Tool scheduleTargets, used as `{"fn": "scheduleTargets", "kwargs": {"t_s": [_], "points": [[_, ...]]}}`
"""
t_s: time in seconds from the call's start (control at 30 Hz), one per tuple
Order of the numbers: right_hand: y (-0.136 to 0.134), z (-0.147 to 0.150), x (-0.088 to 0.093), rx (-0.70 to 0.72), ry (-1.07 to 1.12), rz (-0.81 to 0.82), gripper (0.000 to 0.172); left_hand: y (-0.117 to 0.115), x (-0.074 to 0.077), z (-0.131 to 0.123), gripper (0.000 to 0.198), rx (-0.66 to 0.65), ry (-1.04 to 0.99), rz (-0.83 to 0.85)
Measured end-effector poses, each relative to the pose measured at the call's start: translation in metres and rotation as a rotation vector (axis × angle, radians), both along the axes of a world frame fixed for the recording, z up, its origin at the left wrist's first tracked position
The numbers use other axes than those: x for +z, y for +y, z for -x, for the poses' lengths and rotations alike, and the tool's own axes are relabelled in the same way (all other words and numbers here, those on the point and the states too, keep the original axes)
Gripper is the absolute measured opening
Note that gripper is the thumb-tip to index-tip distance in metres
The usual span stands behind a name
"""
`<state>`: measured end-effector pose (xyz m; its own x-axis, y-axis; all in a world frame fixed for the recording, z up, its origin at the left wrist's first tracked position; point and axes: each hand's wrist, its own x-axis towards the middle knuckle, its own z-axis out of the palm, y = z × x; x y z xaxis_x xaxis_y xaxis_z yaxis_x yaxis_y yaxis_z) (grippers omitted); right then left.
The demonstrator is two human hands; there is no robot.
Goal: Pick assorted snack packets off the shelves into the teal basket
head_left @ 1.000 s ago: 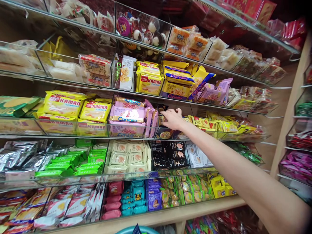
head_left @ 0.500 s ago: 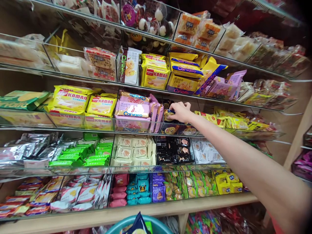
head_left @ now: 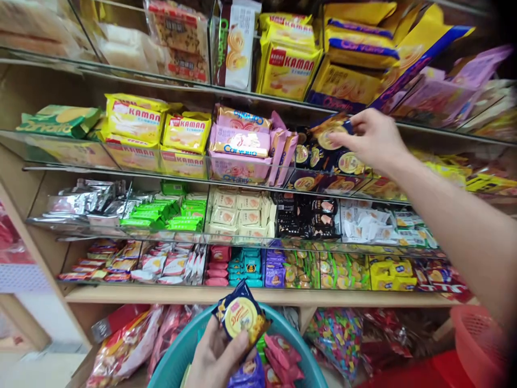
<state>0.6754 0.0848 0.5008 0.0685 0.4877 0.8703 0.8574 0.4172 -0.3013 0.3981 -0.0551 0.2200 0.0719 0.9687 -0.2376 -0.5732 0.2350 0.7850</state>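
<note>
My left hand (head_left: pixel 220 353) is closed on a dark blue snack packet (head_left: pixel 241 318) with a round cream label, held over a teal basket (head_left: pixel 172 353). Inside that basket lie purple packets (head_left: pixel 247 372) and pink packets (head_left: pixel 280 355). My right hand (head_left: pixel 375 137) reaches into the middle shelf and pinches another dark blue packet (head_left: pixel 330 133) with the same kind of round label. More such packets (head_left: pixel 349 161) lie in the compartment below its fingers.
Glass-fronted shelves hold yellow Kaman packs (head_left: pixel 135 121), purple Carvalto packs (head_left: pixel 240 140) and small green packets (head_left: pixel 149 215). The wooden ledge (head_left: pixel 161 295) runs under the lowest row. A red plastic basket (head_left: pixel 479 334) stands at lower right, and bagged sweets (head_left: pixel 335 339) sit beneath the ledge.
The view has moved closer and lower. My right hand has lifted a packet up from the compartment. My left hand has come into view over the teal basket, holding a packet.
</note>
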Motion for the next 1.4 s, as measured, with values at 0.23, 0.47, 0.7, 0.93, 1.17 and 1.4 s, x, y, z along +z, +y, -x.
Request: {"fn": "scheduleTargets", "kwargs": {"t_s": [0.23,0.47,0.7,0.93,1.17,1.4], "points": [[-0.069,0.023,-0.079,0.402,0.28,0.39,0.036,0.002,0.001,0.0,0.065,-0.025,-0.025,-0.015],[-0.09,0.065,-0.162,0.735,0.18,1.291,0.04,0.003,-0.017,-0.004,0.059,-0.11,-0.014,0.006],[-0.083,0.09,-0.174,0.763,-0.348,1.47,0.051,-0.007,-0.028,-0.008,0.063,-0.195,-0.043,0.066],[-0.068,0.096,-0.187,0.777,-0.437,1.656,0.067,-0.018,-0.027,-0.012,0.061,-0.218,-0.056,0.24],[-0.059,0.111,-0.193,0.934,-0.613,1.757,0.05,-0.022,-0.028,-0.017,0.071,-0.219,-0.03,0.368],[-0.057,0.135,-0.208,0.876,-0.69,1.803,0.054,-0.028,-0.044,-0.021,0.081,-0.22,-0.026,0.454]]}}
